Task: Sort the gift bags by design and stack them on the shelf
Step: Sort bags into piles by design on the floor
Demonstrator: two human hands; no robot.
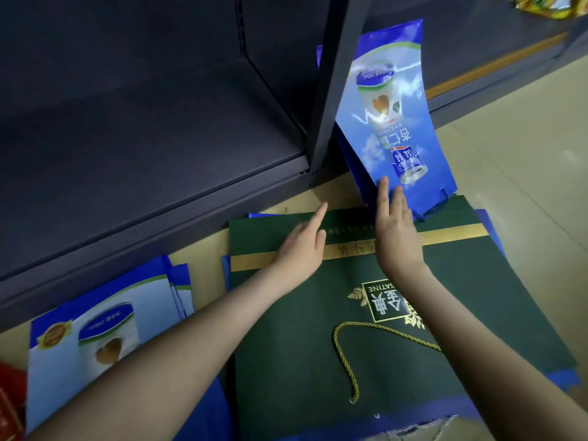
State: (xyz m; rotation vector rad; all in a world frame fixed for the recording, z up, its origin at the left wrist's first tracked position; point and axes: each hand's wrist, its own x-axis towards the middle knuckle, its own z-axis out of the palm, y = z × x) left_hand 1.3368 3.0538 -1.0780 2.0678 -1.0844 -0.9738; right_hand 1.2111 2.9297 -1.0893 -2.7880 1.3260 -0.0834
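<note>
A dark green gift bag point(286, 354) with gold print and a gold cord handle lies flat on the floor in front of me, on top of blue bags. My left hand point(302, 246) rests flat on its far edge, fingers straight. My right hand point(396, 230) lies with straight fingers reaching over the bag's far edge onto a blue gift bag point(391, 122) printed with a can, which leans upright against the shelf post point(334, 90). Another stack of blue-and-white bags point(95, 332) lies flat at the lower left.
The dark grey shelf point(143, 138) fills the upper left, its lowest board bare. A red item point(9, 399) shows at the bottom left corner. Beige floor tiles point(525, 154) spread to the right, with another shelf base behind them.
</note>
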